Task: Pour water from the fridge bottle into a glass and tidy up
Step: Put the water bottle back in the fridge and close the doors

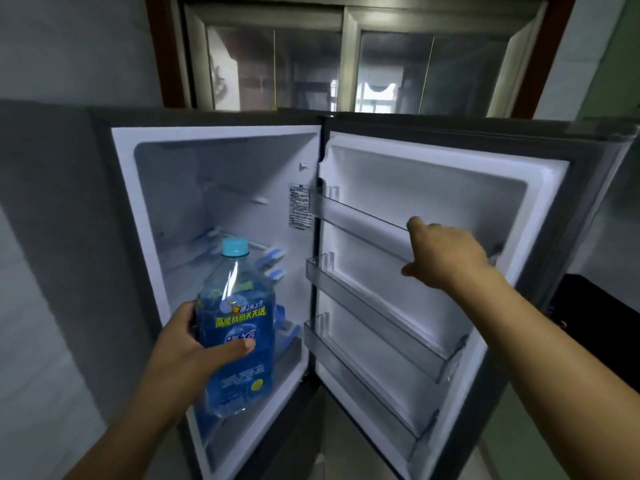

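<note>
A large clear water bottle (237,327) with a blue label and a light blue cap is upright in front of the open fridge compartment (221,202). My left hand (187,348) grips it around the label. My right hand (446,254) rests on the inner side of the open fridge door (433,188), fingers against the upper door shelf rail. No glass is in view.
The door carries three clear shelves (374,317), all bare. Blue and white packs (275,258) lie on the fridge shelves behind the bottle. A window (346,60) is above the fridge, a grey wall (45,237) to the left, a dark object (595,306) at right.
</note>
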A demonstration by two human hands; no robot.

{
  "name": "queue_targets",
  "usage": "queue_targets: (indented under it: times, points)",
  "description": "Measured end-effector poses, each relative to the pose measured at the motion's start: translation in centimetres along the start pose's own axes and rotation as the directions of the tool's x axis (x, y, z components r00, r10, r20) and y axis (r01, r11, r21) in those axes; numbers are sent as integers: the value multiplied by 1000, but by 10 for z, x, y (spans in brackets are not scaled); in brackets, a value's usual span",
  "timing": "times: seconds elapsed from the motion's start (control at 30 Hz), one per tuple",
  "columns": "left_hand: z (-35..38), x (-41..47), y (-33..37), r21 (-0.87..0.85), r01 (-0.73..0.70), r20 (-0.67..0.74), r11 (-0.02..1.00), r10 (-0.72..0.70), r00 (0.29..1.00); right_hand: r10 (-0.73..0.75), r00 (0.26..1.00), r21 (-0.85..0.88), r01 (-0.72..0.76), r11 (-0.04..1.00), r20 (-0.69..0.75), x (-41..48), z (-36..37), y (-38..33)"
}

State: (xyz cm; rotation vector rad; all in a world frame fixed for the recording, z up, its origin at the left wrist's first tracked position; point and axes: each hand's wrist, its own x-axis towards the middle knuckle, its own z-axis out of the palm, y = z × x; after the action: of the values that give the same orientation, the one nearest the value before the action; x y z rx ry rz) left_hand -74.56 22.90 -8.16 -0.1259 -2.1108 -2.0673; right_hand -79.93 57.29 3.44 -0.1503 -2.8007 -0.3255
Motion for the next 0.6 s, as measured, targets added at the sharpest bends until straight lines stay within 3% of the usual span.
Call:
queue_targets:
  times: [0.13,0.3,0.6]
  points:
    - [27,12,-5,-13,10,-61,1000,-10,998,-175,984,148,179,973,-43,32,6,4]
    - [58,28,-14,-33,39,-156,999,-43,987,-309,944,125,322,938,-117,84,21,-7]
    - [62,97,-31,47,46,-312,998,-29,950,-271,948,71,286,956,-167,144,59,-15]
